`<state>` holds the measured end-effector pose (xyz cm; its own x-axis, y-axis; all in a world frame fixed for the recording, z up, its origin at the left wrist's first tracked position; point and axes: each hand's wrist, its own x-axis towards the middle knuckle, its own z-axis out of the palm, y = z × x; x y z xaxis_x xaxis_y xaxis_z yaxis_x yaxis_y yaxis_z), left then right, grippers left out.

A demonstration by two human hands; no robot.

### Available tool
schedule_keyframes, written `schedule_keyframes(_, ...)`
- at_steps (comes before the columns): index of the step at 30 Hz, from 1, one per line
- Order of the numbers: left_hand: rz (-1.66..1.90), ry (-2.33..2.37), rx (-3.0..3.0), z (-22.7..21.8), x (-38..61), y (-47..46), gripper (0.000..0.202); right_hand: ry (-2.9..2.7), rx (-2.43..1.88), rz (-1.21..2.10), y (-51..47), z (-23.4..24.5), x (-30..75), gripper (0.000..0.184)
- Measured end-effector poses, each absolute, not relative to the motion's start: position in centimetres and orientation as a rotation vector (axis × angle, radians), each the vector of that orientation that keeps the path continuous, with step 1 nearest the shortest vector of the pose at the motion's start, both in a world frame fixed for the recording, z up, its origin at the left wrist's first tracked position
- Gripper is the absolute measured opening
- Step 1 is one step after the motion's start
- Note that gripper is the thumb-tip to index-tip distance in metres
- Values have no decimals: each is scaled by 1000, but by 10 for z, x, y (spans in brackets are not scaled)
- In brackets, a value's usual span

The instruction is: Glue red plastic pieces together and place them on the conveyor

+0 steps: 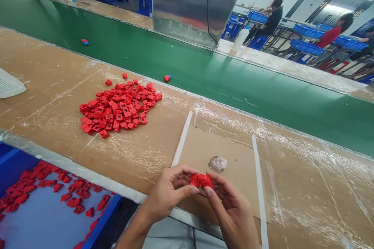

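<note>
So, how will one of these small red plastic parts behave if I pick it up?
Probably stiff: the red plastic part between the left hand and right hand keeps its blocky shape under the grip. Parts in the pile show square holes, so they are likely light, and their flat sides suggest sliding rather than rolling.

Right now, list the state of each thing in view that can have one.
Left hand: gripping the red plastic part.
Right hand: gripping the same part from the other side.
Red plastic part: held up between both hands.
Loose red parts: heaped on the brown bench surface.
Blue bin: open, red parts scattered inside.
Green conveyor belt: two red-and-blue pieces lying on it.
</note>
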<state>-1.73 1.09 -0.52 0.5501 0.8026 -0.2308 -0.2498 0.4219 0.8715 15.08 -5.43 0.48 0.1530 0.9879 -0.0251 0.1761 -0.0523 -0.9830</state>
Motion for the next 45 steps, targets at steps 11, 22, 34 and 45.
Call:
schedule_keyframes(11,708,742,961,-4,-17,10,28,-1308,-1491,943,-57,-5,155,29)
schedule_keyframes(22,658,887,1312,0,-17,10,11,-1492,-1441,846,-56,-5,151,14)
schedule_keyframes(34,637,1034,1461,-2,-12,6,12,-1504,-1303,718,-47,-19,153,23)
schedule_keyframes(45,619,969,1198,3,-9,11,30,-1313,-1294,655,-54,-28,153,26)
